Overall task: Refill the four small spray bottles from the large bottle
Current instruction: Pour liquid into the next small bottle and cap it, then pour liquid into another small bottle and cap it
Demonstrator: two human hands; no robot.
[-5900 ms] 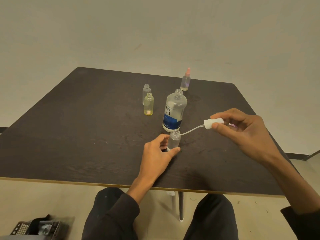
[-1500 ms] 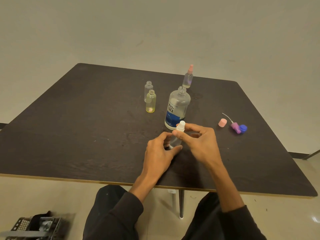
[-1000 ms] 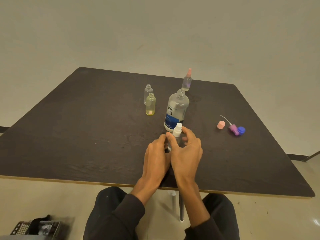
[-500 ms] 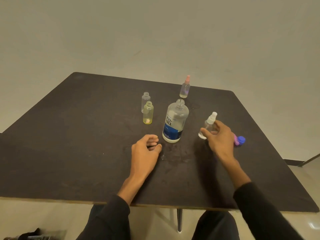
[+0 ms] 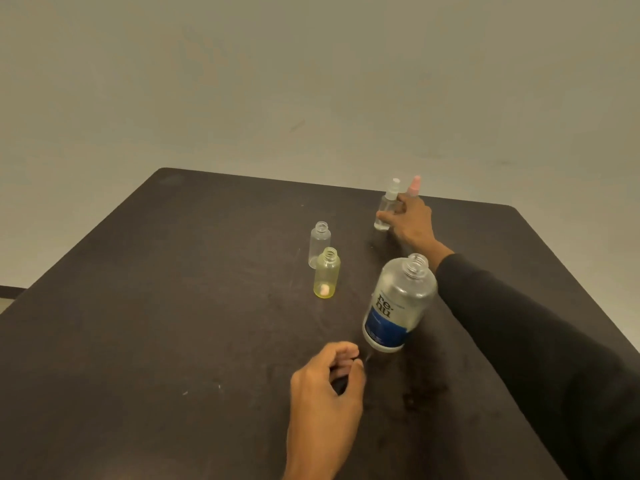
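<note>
— Holding on, were they? What did the fingers do?

— Yes. On my screen the right hand (image 5: 412, 221) was far out across the table (image 5: 173, 323). Its fingers (image 5: 386, 215) were curled round the white-capped spray bottle (image 5: 387, 209) and pinched its side. That bottle stood straight up, its long way pointing up, and its bottom looked to be on the table or nearly so. Just beside it, on the right and partly behind the hand, stood the pink-capped spray bottle (image 5: 414, 184).

— And the other hand?

— The left hand (image 5: 325, 393) was close to me. Its fingers were loosely curled and held nothing. They stopped just short of the big bottle (image 5: 398, 306), which stood open a little to the right and farther out.

— So which way next?

— I thought the two open small bottles mattered. The clear small bottle (image 5: 319, 244) and the yellow small bottle (image 5: 326, 273) stood upright with no caps, touching or almost, to the left of the big bottle. They lay between the two hands, a bit nearer the right. The left hand was nearer the big bottle.
</note>
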